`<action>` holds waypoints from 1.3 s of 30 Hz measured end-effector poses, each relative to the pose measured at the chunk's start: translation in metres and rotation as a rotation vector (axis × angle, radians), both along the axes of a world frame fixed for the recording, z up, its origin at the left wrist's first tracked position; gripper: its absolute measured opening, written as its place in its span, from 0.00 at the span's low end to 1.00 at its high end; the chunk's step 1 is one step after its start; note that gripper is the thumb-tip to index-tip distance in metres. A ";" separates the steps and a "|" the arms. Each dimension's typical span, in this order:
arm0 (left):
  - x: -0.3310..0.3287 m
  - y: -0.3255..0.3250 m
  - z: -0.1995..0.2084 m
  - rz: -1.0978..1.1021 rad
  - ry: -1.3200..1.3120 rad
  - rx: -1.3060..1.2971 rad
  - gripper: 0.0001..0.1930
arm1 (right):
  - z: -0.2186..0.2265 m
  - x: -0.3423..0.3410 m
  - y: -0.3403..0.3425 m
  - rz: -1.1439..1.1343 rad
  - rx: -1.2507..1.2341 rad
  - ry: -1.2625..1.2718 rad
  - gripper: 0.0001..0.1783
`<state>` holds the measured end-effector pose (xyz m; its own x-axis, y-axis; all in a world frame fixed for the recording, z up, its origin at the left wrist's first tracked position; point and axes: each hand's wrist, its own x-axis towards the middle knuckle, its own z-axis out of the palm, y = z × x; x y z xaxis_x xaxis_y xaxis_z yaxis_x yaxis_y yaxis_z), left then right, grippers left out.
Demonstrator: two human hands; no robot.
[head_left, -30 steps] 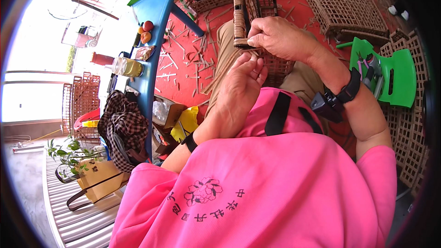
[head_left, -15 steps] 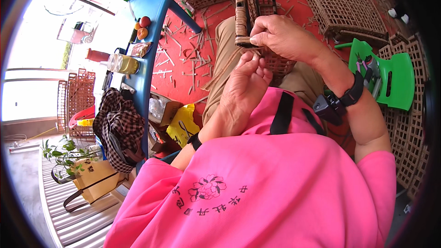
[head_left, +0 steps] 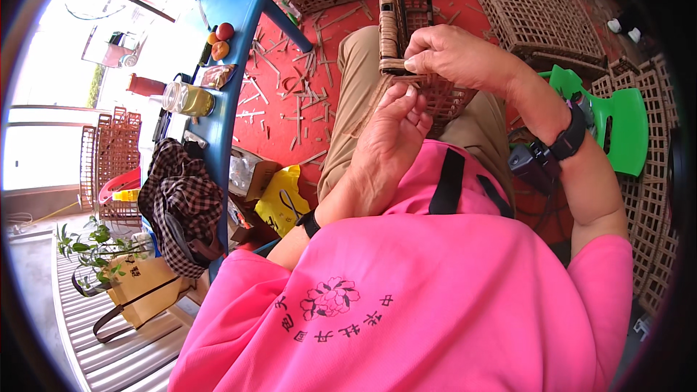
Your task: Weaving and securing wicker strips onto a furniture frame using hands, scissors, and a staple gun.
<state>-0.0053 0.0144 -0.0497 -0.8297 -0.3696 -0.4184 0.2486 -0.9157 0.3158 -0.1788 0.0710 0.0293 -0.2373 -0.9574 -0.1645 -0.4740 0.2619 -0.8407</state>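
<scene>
Right hand (head_left: 468,59) at strip-wrapped rim (head_left: 389,25), brown lattice-woven basket (head_left: 444,101).

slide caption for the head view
Left hand and right hand at a wrapped wicker frame above a red floor littered with strips.

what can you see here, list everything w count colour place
woven frame: one, brown, before the hands
woven crates: several, brown, ahead and right
strips: many, tan, on red floor
table: one, blue, left
fruits: at least two, red and orange, on table
jar: one, clear, yellowish contents, on table
checked cloth: one, dark and pale, table's near end
sack: one, yellow, beside table
tote: one, tan, lower left
plant: one, green, left
chair: one, green, right
shirt: one, pink, on torso
wrist straps: two, black, both wrists
left hand: one, bare, near frame's end
right hand: one, bare, at frame's end
</scene>
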 end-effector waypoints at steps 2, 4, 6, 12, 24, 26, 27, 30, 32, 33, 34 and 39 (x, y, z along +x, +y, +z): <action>-0.001 0.001 0.006 0.033 -0.045 0.011 0.12 | 0.002 -0.002 -0.003 0.026 0.074 -0.085 0.12; -0.003 0.000 0.011 0.059 -0.084 0.020 0.12 | 0.003 -0.003 -0.004 0.035 0.073 -0.121 0.12; -0.001 0.001 0.017 0.099 -0.152 0.044 0.12 | 0.003 -0.001 -0.002 0.012 0.072 -0.147 0.12; 0.008 -0.002 0.025 0.109 -0.058 0.107 0.13 | 0.002 0.007 0.001 -0.085 -0.046 -0.218 0.11; 0.025 -0.014 0.026 0.092 0.048 0.288 0.16 | -0.001 -0.001 -0.002 0.012 0.048 -0.250 0.12; 0.027 -0.010 0.035 0.117 -0.040 0.167 0.13 | 0.000 -0.001 -0.001 0.023 0.045 -0.240 0.12; 0.029 -0.007 0.039 0.119 -0.042 0.168 0.13 | 0.000 -0.001 -0.001 0.020 0.053 -0.222 0.12; 0.031 0.004 0.051 0.136 -0.130 -0.304 0.15 | 0.003 -0.001 -0.001 0.025 0.067 -0.192 0.12; 0.031 0.008 0.055 0.124 -0.083 -0.459 0.17 | 0.004 -0.001 -0.002 0.036 0.071 -0.180 0.12; 0.032 0.009 0.055 0.122 -0.107 -0.451 0.17 | 0.004 -0.002 -0.002 0.041 0.081 -0.194 0.12; 0.033 0.010 0.055 0.117 -0.097 -0.491 0.18 | 0.004 -0.002 -0.002 0.048 0.091 -0.209 0.12; 0.038 -0.001 0.038 0.080 0.036 -0.374 0.19 | 0.001 -0.006 -0.004 0.063 0.112 -0.226 0.12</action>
<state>0.0328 0.0134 -0.0117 -0.8035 -0.5556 -0.2137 0.3319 -0.7162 0.6140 -0.1845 0.0671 0.0301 -0.1227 -0.9420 -0.3123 -0.2962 0.3351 -0.8944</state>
